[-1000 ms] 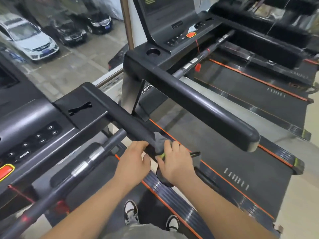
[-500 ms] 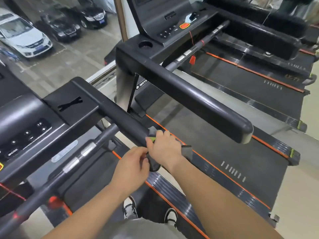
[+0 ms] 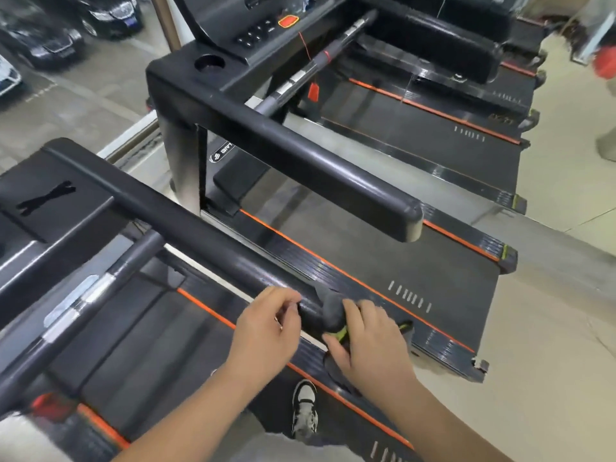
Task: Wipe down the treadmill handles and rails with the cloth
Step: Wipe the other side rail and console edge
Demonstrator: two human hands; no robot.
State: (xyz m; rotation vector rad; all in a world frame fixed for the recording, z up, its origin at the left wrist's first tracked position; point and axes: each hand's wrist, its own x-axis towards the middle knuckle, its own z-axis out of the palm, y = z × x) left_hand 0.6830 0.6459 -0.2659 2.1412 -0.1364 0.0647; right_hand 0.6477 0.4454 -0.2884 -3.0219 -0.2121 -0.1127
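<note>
The black side handrail [image 3: 200,238] of the near treadmill runs from the console at left down to my hands. A dark grey cloth [image 3: 333,308] with a yellow-green edge is wrapped over the rail's near end. My right hand [image 3: 370,341] grips the cloth around that end. My left hand [image 3: 266,331] sits just left of it, fingers loosely curled, fingertips touching the rail beside the cloth. A thinner crossbar [image 3: 110,281] with silver sensor plates lies to the left.
A second treadmill's thick handrail [image 3: 316,168] runs parallel on the right, with its console [image 3: 260,25] and belt [image 3: 383,261] beyond. My shoe [image 3: 304,408] stands on the near treadmill's side rail. A window at left looks onto parked cars. A person stands at far right.
My right hand has slid the cloth back down the rail to its near end. The left hand has moved from below the rail to beside it. The view has shifted to the right.
</note>
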